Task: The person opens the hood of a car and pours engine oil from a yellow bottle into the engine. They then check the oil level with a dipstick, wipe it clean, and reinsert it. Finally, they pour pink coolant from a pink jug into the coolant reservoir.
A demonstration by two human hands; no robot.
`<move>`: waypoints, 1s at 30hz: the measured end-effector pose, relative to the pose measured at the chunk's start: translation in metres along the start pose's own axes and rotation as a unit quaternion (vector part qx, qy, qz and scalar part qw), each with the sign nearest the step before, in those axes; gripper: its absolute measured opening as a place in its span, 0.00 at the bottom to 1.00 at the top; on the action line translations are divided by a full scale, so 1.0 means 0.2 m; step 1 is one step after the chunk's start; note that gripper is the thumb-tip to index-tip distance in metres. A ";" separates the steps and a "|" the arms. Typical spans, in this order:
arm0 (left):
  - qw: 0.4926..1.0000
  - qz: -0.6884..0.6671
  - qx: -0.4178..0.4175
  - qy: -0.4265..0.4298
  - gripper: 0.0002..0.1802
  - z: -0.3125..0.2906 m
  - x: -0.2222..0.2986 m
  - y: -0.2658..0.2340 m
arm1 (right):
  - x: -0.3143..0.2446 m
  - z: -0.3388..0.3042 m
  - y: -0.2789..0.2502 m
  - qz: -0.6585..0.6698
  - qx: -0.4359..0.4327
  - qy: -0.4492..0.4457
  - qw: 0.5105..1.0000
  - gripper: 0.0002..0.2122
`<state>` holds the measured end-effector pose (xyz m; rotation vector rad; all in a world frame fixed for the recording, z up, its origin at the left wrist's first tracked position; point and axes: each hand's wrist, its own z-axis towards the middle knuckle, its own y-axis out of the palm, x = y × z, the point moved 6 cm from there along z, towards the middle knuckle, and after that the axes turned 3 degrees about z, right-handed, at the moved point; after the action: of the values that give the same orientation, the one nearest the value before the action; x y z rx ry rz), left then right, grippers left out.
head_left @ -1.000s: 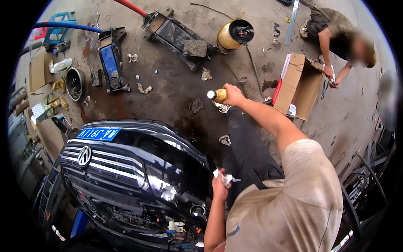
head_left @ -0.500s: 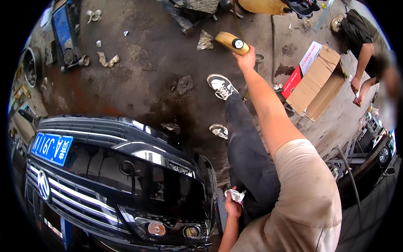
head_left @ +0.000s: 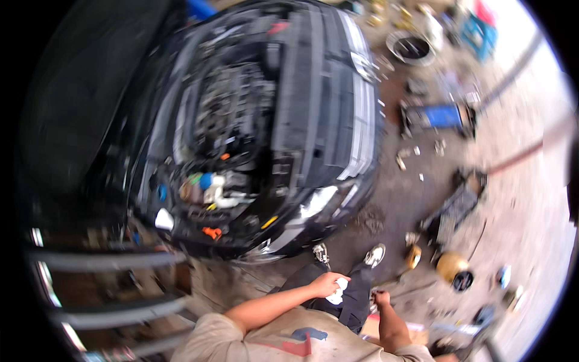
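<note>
My left hand (head_left: 326, 286) is closed round a crumpled white piece of paper or cloth (head_left: 338, 292), held over my lap above the dark trousers. My right hand (head_left: 381, 297) is lower on the right, beside my leg, its fingers curled. Blur hides whatever is in it. A yellow bottle (head_left: 414, 257) is on the floor beyond my right hand, apart from it. In front and to the left is a black car with its bonnet up, the engine bay (head_left: 232, 102) exposed; white, blue and orange caps and parts show in it.
A yellow drum-like container (head_left: 452, 268) lies right of the bottle. Farther off are a dark floor jack (head_left: 455, 208), a blue jack (head_left: 440, 116), a round pan (head_left: 411, 48) and a blue stool (head_left: 479, 35). A cardboard box (head_left: 416, 333) is near my right arm. Metal rails (head_left: 114, 259) stand at left.
The view has swung round toward the open engine bay. My right hand has let go of the yellow bottle and drawn back near my leg. My left hand still grips the white piece.
</note>
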<state>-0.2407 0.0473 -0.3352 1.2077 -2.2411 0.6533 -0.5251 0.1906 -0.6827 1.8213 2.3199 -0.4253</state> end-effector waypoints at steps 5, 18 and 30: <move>0.993 -0.010 -0.001 0.115 0.19 -0.27 0.13 -0.23 | -0.66 -0.08 -0.27 -0.177 0.055 -0.148 0.971 0.12; 0.889 -0.242 0.345 0.180 0.16 -0.74 -1.05 -0.84 | -2.39 -1.93 1.53 -0.112 -0.054 -0.642 0.756 0.08; 0.767 -0.422 0.479 0.071 0.16 -1.10 -1.37 -0.80 | -2.20 -2.36 3.46 -0.592 -0.075 -0.662 0.453 0.18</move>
<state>0.0724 0.2733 -0.3140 2.2899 -0.8988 1.4527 0.2756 0.0849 -0.1898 -0.6825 1.6122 -1.1000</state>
